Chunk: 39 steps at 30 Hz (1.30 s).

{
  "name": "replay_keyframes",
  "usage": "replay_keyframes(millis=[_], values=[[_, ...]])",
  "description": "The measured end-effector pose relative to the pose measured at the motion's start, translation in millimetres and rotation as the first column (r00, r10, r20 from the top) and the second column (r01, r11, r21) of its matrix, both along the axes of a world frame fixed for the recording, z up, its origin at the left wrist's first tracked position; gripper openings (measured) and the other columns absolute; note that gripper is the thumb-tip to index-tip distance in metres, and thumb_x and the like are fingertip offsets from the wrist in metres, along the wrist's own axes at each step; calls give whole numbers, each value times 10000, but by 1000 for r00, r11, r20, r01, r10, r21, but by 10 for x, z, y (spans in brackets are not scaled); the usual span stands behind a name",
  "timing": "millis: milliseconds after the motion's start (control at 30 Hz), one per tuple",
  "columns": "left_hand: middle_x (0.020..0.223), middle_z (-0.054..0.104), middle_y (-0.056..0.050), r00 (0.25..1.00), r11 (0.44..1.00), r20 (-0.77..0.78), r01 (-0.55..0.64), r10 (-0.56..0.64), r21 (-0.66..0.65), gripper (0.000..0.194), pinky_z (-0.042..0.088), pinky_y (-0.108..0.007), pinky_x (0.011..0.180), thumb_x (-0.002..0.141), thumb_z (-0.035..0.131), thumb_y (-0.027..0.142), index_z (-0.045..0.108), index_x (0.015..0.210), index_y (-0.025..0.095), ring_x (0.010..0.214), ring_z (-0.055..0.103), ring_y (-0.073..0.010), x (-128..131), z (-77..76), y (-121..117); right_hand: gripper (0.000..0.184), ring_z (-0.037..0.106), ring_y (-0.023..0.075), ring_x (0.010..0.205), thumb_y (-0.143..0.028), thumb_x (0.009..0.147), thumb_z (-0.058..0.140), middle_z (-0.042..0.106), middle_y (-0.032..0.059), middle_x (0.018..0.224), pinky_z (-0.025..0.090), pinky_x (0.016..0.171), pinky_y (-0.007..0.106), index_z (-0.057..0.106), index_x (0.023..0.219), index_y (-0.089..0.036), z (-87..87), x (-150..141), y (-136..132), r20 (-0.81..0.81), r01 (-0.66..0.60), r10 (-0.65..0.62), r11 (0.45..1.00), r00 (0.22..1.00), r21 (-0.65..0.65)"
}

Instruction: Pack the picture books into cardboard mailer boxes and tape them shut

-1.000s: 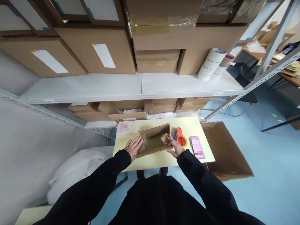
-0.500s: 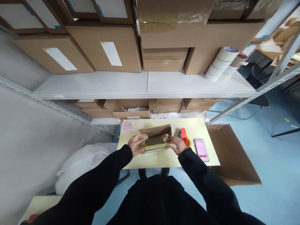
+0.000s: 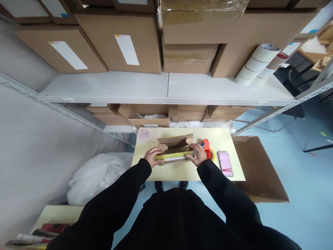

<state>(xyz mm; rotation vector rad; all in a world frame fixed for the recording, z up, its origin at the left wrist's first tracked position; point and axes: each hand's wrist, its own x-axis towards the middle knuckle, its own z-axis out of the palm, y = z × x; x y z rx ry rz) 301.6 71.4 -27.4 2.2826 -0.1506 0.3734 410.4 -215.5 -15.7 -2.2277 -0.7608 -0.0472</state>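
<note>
Left hand [image 3: 154, 157]: gripping one end of the box [image 3: 174, 155].
Right hand [image 3: 198, 155]: gripping the other end.
Box: one, open-topped, between the hands, over the table [image 3: 166, 174].
Dispenser [image 3: 206, 146]: one, orange, just right of the right hand.
Phone [image 3: 225, 163]: one, farther right.
Carton [image 3: 261, 170]: one, rightmost.

head view | above the wearer's torso [image 3: 179, 222] | facing forward and down | table [image 3: 171, 173] near, mid-frame (shelf [image 3: 117, 85] higher up)

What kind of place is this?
Probably a packing or storage area: cartons stacked on a shelf, what look like tape rolls beside them, an open box at a table.
</note>
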Motion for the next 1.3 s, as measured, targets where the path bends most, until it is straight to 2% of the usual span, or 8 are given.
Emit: replay_keyframes(millis=[167, 300, 500, 633, 833, 933, 1133, 1300], values=[[1066, 583, -92, 999, 1000, -47, 15, -16, -27, 296, 414, -412, 919, 749, 495, 366, 547, 981, 190, 1065, 513, -219, -21, 70, -9, 311, 499, 260, 963, -439, 761, 506, 575, 84, 1051, 401, 831, 448, 604, 953, -214, 147, 91, 27, 15, -136, 142, 970, 990, -204], [946, 614, -55, 969, 975, -163, -202, 184, -96, 234, 442, -391, 855, 712, 532, 260, 506, 940, 209, 933, 570, -190, 6, 95, -75, 235, 525, 247, 861, -338, 763, 504, 603, 79, 910, 421, 802, 429, 600, 934, -210, 162, 116, 66, 22, -82, 86, 988, 996, -133], [979, 576, -73, 882, 884, -160, -460, 443, -84, 440, 476, -422, 769, 594, 673, 339, 489, 970, 204, 947, 557, -243, 70, 42, -155, 222, 544, 231, 841, -282, 764, 460, 606, 56, 869, 454, 771, 409, 590, 936, -228, -47, 38, 117, 2, 29, -29, 998, 1000, -48], [945, 588, -73, 910, 915, -104, -403, 401, -8, 265, 496, -377, 753, 687, 602, 314, 550, 917, 192, 928, 569, -224, 27, 31, -184, 323, 511, 267, 957, -326, 742, 511, 567, 103, 978, 438, 817, 444, 540, 1035, -194, -82, 11, 89, 41, 83, -81, 995, 996, -49], [880, 624, -48, 949, 950, -75, -303, 308, 73, 119, 491, -345, 781, 739, 554, 291, 588, 796, 193, 851, 595, -183, 6, 19, -138, 1001, 210, 342, 1272, -414, 573, 695, 221, 169, 1375, 300, 958, 530, 126, 1362, -175, 128, 303, 87, 86, -24, 34, 993, 996, -116], [848, 611, -39, 938, 943, -99, -326, 332, 73, 134, 496, -357, 763, 715, 573, 293, 579, 811, 200, 832, 591, -188, 6, -26, -122, 1007, 305, 317, 1231, -360, 564, 713, 285, 132, 1336, 337, 942, 506, 110, 1365, -270, 148, 422, 136, 12, -182, 186, 969, 982, -167], [1013, 522, -91, 850, 858, -127, -514, 511, 10, 398, 515, -353, 666, 651, 619, 340, 534, 1004, 177, 848, 579, -207, -81, -253, -157, 926, 445, 306, 1087, -243, 528, 734, 383, 130, 1172, 407, 900, 467, 265, 1326, -242, -5, 339, 152, -39, -227, 224, 954, 974, -196], [751, 570, -57, 808, 856, -308, -515, 502, 44, 332, 500, -323, 561, 674, 588, 357, 590, 920, 134, 595, 573, -166, -133, -424, -194, 794, 436, 295, 1085, -225, 564, 700, 386, 127, 1157, 402, 914, 485, 340, 1271, -227, -99, 239, 73, -50, -253, 248, 950, 967, -184]])
